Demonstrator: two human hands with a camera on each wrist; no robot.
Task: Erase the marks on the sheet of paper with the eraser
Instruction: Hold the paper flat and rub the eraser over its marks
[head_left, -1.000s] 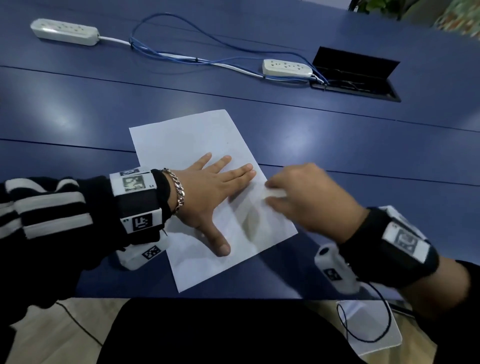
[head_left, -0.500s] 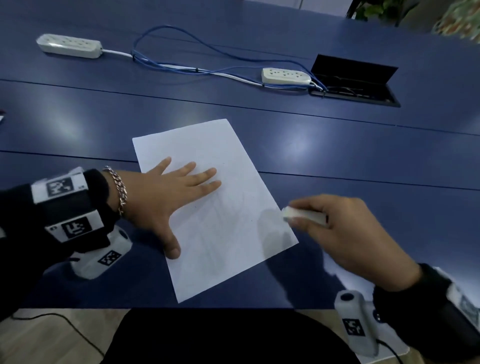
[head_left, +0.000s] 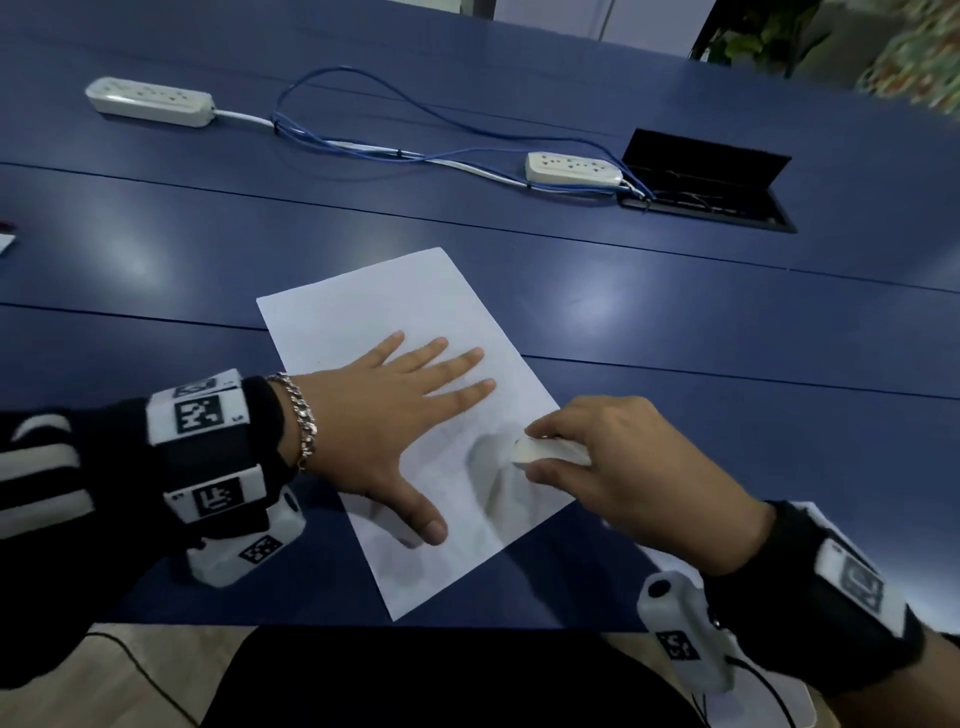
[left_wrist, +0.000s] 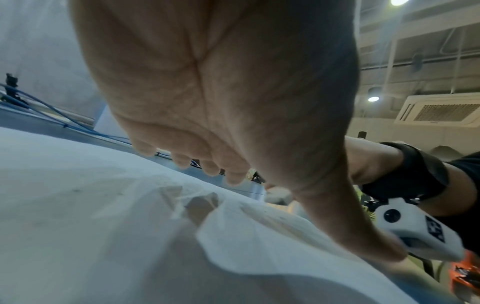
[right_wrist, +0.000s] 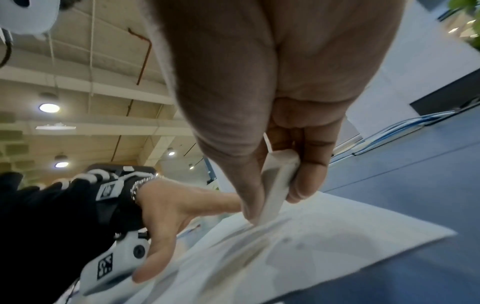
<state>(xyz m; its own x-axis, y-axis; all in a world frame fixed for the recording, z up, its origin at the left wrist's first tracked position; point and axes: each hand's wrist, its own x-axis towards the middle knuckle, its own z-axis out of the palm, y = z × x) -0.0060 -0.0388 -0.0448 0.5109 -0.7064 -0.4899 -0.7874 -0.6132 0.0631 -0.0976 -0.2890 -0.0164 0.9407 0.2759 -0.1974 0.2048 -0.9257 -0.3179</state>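
Observation:
A white sheet of paper lies tilted on the blue table. My left hand lies flat on the sheet, fingers spread, pressing it down; its palm fills the left wrist view, where the paper looks rumpled beside the thumb. My right hand pinches a white eraser between thumb and fingers. The eraser's end touches the sheet near its right edge. Faint pencil marks show on the paper between the two hands.
Two white power strips joined by blue cables lie at the back of the table. An open black cable hatch sits at the back right. The table's near edge runs just below the sheet.
My right hand has moved back left from beyond the sheet's right edge, bringing the eraser onto the paper. My left hand has shifted right, further onto the sheet.

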